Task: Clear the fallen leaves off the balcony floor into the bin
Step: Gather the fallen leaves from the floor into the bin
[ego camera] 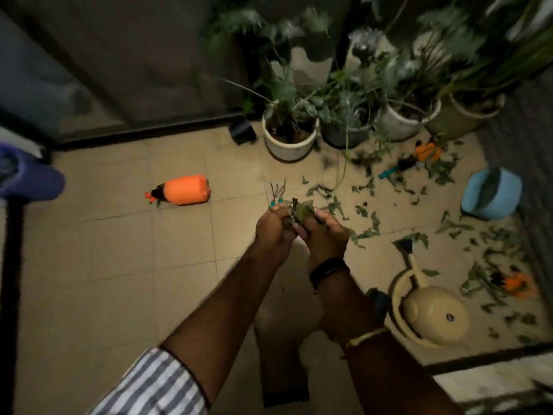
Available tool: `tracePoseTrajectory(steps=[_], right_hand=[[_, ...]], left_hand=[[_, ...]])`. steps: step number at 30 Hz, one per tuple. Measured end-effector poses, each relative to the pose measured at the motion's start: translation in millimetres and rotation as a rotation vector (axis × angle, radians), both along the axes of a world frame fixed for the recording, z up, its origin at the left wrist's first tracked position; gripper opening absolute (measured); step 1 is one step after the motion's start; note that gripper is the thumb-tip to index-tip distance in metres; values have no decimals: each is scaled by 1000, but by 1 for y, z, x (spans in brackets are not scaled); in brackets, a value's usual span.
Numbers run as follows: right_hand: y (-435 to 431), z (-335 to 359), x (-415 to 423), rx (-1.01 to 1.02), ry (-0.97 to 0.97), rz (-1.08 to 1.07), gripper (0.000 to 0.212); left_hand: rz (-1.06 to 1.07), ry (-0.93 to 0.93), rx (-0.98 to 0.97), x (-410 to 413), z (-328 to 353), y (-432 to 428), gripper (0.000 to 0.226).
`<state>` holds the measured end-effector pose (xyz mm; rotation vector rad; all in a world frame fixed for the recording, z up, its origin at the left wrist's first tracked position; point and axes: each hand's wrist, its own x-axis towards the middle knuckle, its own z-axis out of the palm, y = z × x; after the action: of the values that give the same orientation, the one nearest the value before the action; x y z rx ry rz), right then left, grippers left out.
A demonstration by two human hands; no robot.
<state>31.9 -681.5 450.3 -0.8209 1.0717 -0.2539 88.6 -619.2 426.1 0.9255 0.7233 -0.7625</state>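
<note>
Both hands meet above the beige tiled floor (119, 265) at mid frame, clutching one bunch of green leaves (300, 209). My left hand (273, 227) closes on the bunch from the left, my right hand (324, 235) from the right; a dark band sits on the right wrist. Several fallen leaves (368, 232) lie scattered over the tiles to the right, thickest near the right wall. A light blue bin (490, 194) lies tipped on its side at the right edge, its mouth facing left.
A beige watering can (431, 310) lies at the lower right. An orange spray bottle (182, 190) lies on the left tiles. Potted plants (290, 139) line the back. Orange-handled tools (428, 151) (517, 284) and a small rake (276, 193) lie among the leaves. A blue object (30, 181) sits far left.
</note>
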Motion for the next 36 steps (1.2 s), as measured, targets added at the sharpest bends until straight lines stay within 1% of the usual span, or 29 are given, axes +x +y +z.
tracePoseTrajectory(steps=[2,6,8,11,15,22,26,28,31,36], right_hand=[[19,47,1,43,-19,35,21],[65,114,-7,84,-51,107,20],[87,137,-8,112,-70,149,19],[122,159,-3,102,-84,253,17],[178,180,21,77,-83,398,17],[294,197,78,123,-147,522,22],[365,196,112,141,-117,619,22],[399,195,132,161,-114,664,22],[448,191,166,175,-124,701,26],[531,174,234,162,-144,747,23]], left_hand=[[103,14,-20,-5,46,17,23],[228,-51,-72,-22,121,58,20],[275,-91,-94,-28,149,82,22],[352,-100,-84,-28,172,122,19],[477,-119,-93,-7,185,187,18],[523,-209,-64,42,205,313,13],[595,-184,13,72,212,386,14],[658,-186,16,89,213,421,15],[688,-179,23,116,210,470,21],[733,-201,74,178,203,552,13]])
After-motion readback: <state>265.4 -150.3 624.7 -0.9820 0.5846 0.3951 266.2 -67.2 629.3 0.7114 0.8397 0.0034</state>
